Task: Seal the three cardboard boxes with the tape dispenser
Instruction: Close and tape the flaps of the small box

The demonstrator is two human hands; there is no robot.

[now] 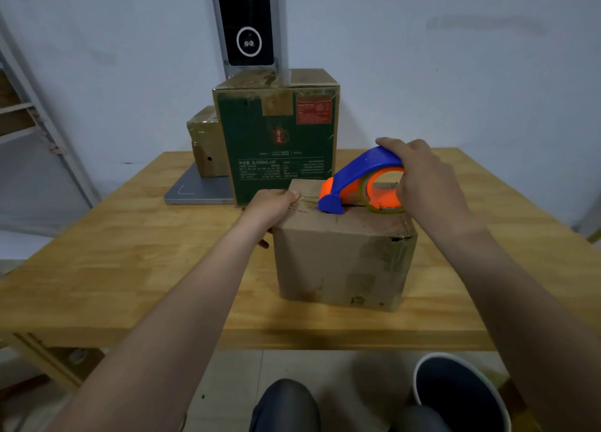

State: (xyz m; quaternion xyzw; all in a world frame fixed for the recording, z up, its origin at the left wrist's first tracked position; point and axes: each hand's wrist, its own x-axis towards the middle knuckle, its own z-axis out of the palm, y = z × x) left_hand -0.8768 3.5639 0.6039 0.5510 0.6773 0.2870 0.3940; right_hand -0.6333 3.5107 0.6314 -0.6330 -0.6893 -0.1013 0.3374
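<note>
A plain brown cardboard box [341, 259] stands near the front of the wooden table [130, 253]. My right hand [422, 178] grips the blue and orange tape dispenser [361, 181], whose nose rests on the box's top seam. My left hand [273, 207] holds the box's top left edge, fingers curled over it and the thumb down the side. Behind stands a taller green printed box [276, 139] with tape over its top. A small brown taped box [205, 142] sits to its left, partly hidden.
A grey stand with a flat base [195, 188] and a tall black screen [247, 22] rises at the table's back. A metal shelf frame [32, 122] is at the left. A round dark bin [461, 392] stands on the floor by my knees.
</note>
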